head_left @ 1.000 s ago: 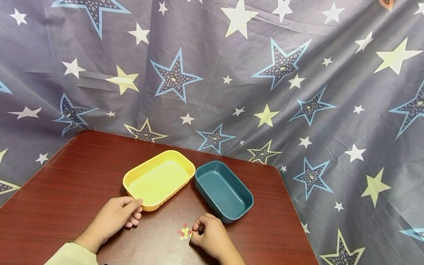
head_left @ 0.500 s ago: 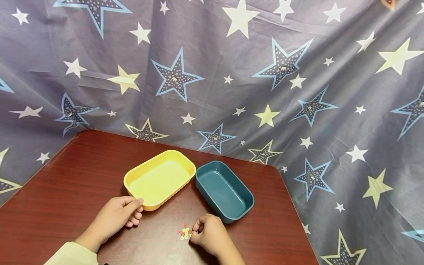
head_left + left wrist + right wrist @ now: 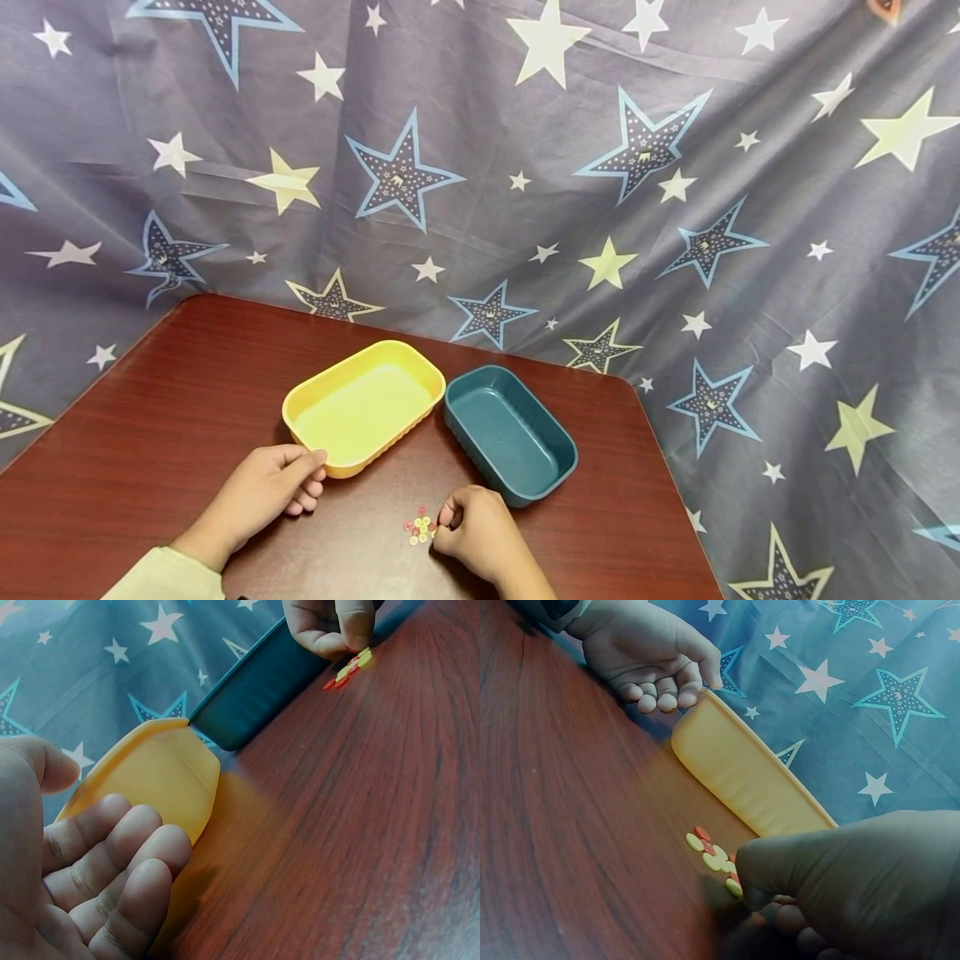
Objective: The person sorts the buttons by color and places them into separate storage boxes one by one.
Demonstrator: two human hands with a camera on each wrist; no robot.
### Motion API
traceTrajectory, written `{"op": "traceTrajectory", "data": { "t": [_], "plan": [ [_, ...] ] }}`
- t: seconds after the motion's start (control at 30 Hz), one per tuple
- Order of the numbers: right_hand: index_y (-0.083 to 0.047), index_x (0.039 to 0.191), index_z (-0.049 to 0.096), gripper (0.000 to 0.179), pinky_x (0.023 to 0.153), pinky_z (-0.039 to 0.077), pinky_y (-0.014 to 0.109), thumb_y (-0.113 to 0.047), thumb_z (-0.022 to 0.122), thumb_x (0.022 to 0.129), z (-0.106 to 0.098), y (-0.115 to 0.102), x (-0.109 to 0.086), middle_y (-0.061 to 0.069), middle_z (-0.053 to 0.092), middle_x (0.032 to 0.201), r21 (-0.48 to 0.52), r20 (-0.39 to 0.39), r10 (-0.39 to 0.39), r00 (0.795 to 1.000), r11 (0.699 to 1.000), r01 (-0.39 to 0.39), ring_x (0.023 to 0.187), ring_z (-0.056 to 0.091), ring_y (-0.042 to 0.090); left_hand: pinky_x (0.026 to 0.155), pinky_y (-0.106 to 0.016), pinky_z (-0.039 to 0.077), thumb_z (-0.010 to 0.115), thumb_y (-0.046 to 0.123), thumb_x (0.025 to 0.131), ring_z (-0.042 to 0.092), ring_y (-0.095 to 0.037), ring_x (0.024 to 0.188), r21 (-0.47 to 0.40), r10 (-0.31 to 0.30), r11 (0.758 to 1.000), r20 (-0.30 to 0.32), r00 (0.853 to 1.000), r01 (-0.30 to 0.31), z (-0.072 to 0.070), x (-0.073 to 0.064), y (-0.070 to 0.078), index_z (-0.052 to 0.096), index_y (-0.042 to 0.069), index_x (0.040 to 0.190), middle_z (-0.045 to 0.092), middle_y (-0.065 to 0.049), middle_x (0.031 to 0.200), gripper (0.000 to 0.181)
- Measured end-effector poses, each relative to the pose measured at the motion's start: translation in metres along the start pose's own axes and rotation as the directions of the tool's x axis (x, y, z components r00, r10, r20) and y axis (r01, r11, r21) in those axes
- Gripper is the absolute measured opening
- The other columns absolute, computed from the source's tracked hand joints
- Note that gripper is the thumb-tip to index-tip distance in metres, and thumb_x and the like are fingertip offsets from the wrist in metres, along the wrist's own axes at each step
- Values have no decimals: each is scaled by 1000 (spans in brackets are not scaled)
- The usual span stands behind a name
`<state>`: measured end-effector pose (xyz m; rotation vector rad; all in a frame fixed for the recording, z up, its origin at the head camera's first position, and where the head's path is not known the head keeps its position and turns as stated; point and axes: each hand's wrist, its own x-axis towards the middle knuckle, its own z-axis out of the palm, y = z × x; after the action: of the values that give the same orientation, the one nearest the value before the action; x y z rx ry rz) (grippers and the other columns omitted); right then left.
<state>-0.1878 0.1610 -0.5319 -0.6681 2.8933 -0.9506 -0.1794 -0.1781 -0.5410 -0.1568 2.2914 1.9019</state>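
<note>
- Several small red and yellow discs [image 3: 420,527] lie bunched on the table [image 3: 225,358], right up by the right hand [image 3: 480,533].
- That hand curls in, thumb and forefinger close; whether they pinch a disc, can't tell.
- Over at the yellow tray [image 3: 367,408], the left hand [image 3: 266,487] pinches the near-corner rim.
- Teal tray [image 3: 510,433] just beyond, star-printed cloth [image 3: 487,233] behind!

Yellow plastic tub [image 3: 363,408], rounded-rectangular, upright, one corner at the left fingers [image 3: 307,490]. Small red and yellow discs [image 3: 422,528], clustered on the desk [image 3: 352,554] beside the right fingers [image 3: 463,497]. Teal tub [image 3: 510,433], upright, just beyond the right fingers.
</note>
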Motion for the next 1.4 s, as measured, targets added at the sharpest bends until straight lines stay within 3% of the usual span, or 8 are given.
{"op": "traceTrajectory", "data": {
  "t": [0.13, 0.33, 0.57, 0.7, 0.83, 1.03, 1.17, 1.4],
  "plan": [
    [-26, 67, 62, 25, 58, 42, 12, -12, 83, 67, 3, 1, -2, -14, 58, 68, -27, -28, -29, 999, 999, 28, 63, 47, -6, 62, -36, 64, 66, 49, 102, 73, -23, 67, 3, -3, 1000, -3, 1000, 3, 0, -1, -1, 70, -4, 97, 72, -11, 80, 54],
    [-24, 67, 61, 25, 54, 42, 11, -9, 80, 70, 6, 0, -4, -19, 53, 61, -9, -70, -13, 997, 1000, 13, 57, 46, -7, 62, -36, 65, 65, 49, 103, 73, -23, 67, 3, -8, 1000, -1, 1000, 8, -1, -3, -3, 70, -4, 96, 72, -11, 80, 53],
    [-22, 75, 71, 19, 51, 41, 9, -3, 75, 73, 4, 1, -3, -16, 61, 63, 21, -120, -36, 992, 999, 39, 55, 46, -9, 62, -37, 65, 66, 51, 102, 74, -25, 68, -9, -7, 1000, -2, 1000, 7, -2, -1, -5, 70, -3, 97, 73, -13, 81, 55],
    [-20, 78, 76, 17, 49, 45, 14, -4, 73, 78, -2, 2, -3, -15, 64, 62, 115, -76, 54, 996, 992, -45, 50, 52, -7, 62, -37, 65, 65, 49, 103, 73, -24, 67, -31, -2, 1000, -12, 1000, 2, -3, 2, -6, 70, -4, 99, 74, -15, 82, 54],
    [-16, 87, 80, 13, 49, 50, 19, -6, 72, 84, -6, 0, -3, -12, 68, 63, 227, -24, 125, 992, 967, -116, 49, 58, -3, 61, -37, 65, 61, 38, 107, 73, -23, 66, -39, 6, 999, -21, 1000, -7, -5, 4, -7, 70, -5, 101, 73, -13, 81, 44],
    [-17, 93, 83, 11, 59, 52, 18, -12, 76, 86, -18, -5, 2, -15, 74, 76, 239, -49, 127, 991, 964, -112, 63, 61, -2, 61, -37, 65, 60, 31, 106, 74, -24, 68, -49, -7, 999, -26, 1000, 6, -7, 7, -5, 71, -4, 101, 73, -11, 82, 37],
    [-21, 94, 83, 10, 56, 53, 21, -15, 77, 89, -33, -8, 10, -13, 73, 74, 287, -51, 160, 986, 948, -139, 60, 60, 2, 62, -38, 65, 59, 30, 107, 74, -24, 68, -64, 4, 998, -13, 1000, -5, -8, 7, -3, 70, -6, 102, 73, -15, 83, 39],
    [-21, 94, 82, 9, 58, 58, 26, -14, 77, 93, -60, -13, 29, 7, 77, 81, 400, -11, 183, 983, 902, -164, 61, 65, 16, 64, -40, 66, 58, 31, 107, 76, -25, 73, -100, -7, 995, 17, 1000, 9, -12, 9, -2, 70, -7, 103, 75, -18, 88, 41]
  ]
}}
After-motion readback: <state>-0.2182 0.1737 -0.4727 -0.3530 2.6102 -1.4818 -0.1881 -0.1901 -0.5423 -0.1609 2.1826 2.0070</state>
